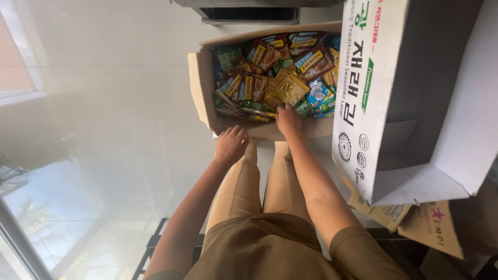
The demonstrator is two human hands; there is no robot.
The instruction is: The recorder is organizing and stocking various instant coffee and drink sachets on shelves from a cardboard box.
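A brown cardboard box stands on the floor ahead of my knees, packed with several small sachets in brown, gold, green and blue. My left hand rests on the box's near wall at its front corner, fingers curled over the cardboard. My right hand reaches over the near rim into the box, fingertips among the sachets by a gold packet. Whether it grips one is hidden.
A large white printed carton lies on its side at right, its open dark inside facing me. Flattened brown cardboard lies beneath it. Glossy pale floor tiles spread left. A dark frame stands beyond the box.
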